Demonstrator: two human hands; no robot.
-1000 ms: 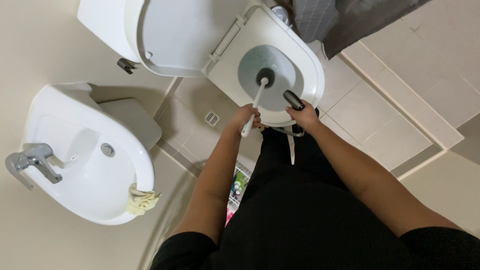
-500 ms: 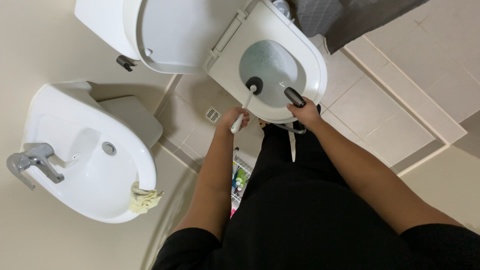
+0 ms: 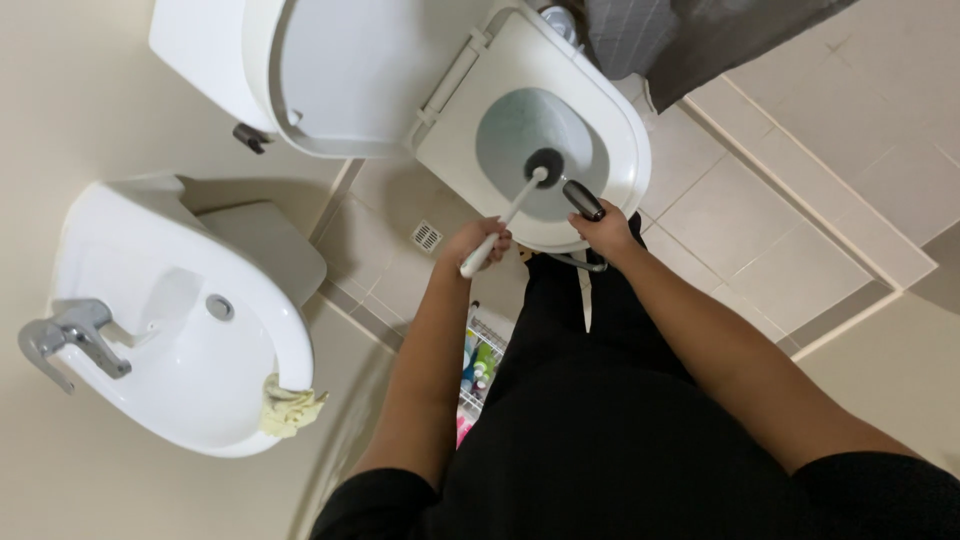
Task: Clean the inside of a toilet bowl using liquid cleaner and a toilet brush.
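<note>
1. Since the earlier frame, the toilet brush [image 3: 505, 215] head sits near the middle of the toilet bowl [image 3: 600, 130], having shifted from the bowl's near-left side.
2. Your left hand [image 3: 478, 243] is clamped around the white brush handle, which slants up to the dark head in the water.
3. Your right hand [image 3: 606, 228] is closed on a dark spray handle [image 3: 583, 199] at the bowl's near rim.
4. A white sink [image 3: 180, 320] with a yellow cloth [image 3: 290, 408] on its rim stands at the left.
</note>
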